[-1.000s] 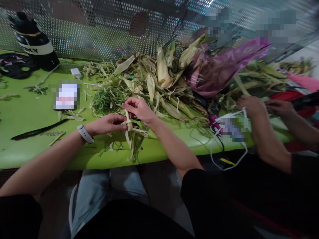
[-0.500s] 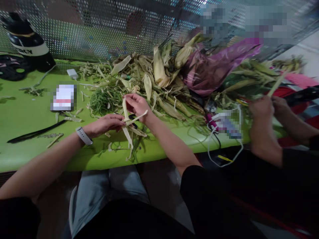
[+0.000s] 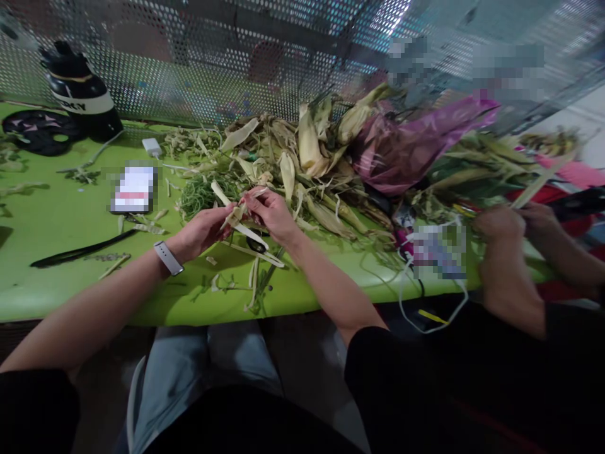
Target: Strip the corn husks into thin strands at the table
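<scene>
Black bottle (image 3: 85, 104) and lit phone (image 3: 135, 188)

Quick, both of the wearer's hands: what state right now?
Left hand: closed, holding pale strips.
Right hand: closed, pinching the same strips.

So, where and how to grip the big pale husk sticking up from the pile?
Probably pinch the big pale husk by its narrow upper end, from the near left: that end sticks up there, while other husks crowd its right and its broader foot sits in the pile. The right hand, nearer, holds husk strips.
</scene>
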A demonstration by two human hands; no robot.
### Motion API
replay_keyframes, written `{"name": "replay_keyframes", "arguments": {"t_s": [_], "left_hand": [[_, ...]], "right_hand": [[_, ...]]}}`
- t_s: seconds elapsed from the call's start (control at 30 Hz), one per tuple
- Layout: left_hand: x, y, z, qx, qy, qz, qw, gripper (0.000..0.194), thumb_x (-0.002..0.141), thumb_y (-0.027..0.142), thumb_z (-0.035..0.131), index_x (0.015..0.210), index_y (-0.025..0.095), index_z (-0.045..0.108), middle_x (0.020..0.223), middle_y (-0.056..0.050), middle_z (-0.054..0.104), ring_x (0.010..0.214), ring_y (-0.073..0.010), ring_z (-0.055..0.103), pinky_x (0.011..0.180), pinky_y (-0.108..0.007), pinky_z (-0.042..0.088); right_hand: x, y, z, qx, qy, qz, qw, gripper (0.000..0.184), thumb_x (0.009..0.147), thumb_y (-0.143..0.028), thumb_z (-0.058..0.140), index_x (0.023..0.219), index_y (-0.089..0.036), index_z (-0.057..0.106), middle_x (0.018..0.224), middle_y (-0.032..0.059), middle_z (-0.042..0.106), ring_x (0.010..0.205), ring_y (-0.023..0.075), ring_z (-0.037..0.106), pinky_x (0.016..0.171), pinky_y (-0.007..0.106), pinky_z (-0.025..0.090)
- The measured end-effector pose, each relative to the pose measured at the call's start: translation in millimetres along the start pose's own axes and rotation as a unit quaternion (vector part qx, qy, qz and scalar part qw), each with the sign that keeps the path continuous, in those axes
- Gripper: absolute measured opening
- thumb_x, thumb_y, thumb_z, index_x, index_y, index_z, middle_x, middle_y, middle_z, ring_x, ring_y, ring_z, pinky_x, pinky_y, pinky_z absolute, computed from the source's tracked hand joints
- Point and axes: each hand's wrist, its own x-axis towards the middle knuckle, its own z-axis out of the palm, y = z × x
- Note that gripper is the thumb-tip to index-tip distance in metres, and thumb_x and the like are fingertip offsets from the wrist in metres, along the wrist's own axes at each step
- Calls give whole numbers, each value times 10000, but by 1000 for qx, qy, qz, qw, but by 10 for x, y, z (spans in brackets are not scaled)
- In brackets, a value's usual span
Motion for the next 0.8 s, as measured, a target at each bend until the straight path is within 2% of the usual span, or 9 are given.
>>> {"name": "replay_keyframes", "arguments": {"t_s": [0.17, 0.3, 0.43, 0.57, 0.7, 0.8], "left_hand": [[-30, -23, -47, 112, -38, 21, 993, 288, 774, 409, 741, 732, 135, 663, 566, 29, 468, 477, -44, 390, 443, -188, 280], [-71, 48, -23, 207, -64, 42, 975, 341, 823, 480, 676, 800, 141, 695, 530, 27, 485, 468, -56, 386, 441, -204, 264], [-98, 103, 6, 254, -75, 57, 963, 359, 811, 486, 685, 726, 138, 666, 550, 13, 545, 496, -65, 448, 479, -205, 331], [-72, 45, -13, 225, -56, 70, 970, 360, 791, 480, 709, 694, 139, 642, 601, -4, 606, 532, -76, 510, 542, -219, 408], [-7, -54, -61, 140, 21, 87, 986, 341, 766, 470, 738, 810, 137, 679, 724, -38, 683, 606, -90, 582, 601, -229, 443], [28, -77, -84, 110, 46, 100, 988, 335, 750, 447, 761, 860, 140, 683, 796, -46, 701, 670, -98, 612, 633, -224, 453]], "right_hand": [[2, 9, -21, 2, -41, -23, 999, 430, 720, -596, 720, 782, -189, 595, 547, -73, 490, 448, 47, 396, 442, 201, 330], [18, -5, -48, 5, 5, -26, 1000, 462, 697, -626, 717, 773, -192, 576, 574, -67, 504, 458, 49, 408, 452, 207, 353], [44, -3, -50, 4, 48, -18, 999, 501, 658, -658, 723, 762, -194, 564, 572, -65, 503, 485, 58, 429, 474, 211, 371], [77, 15, -67, 10, 78, -21, 997, 513, 643, -663, 732, 777, -194, 574, 583, -61, 512, 481, 56, 422, 464, 213, 351], [84, -21, -159, -11, 107, -7, 994, 504, 730, -701, 634, 791, -206, 570, 592, -48, 507, 468, 66, 416, 432, 221, 303], [33, -79, -200, -79, 58, 2, 995, 596, 832, -756, 420, 706, -192, 567, 555, -24, 476, 477, 84, 408, 452, 243, 298]]}}
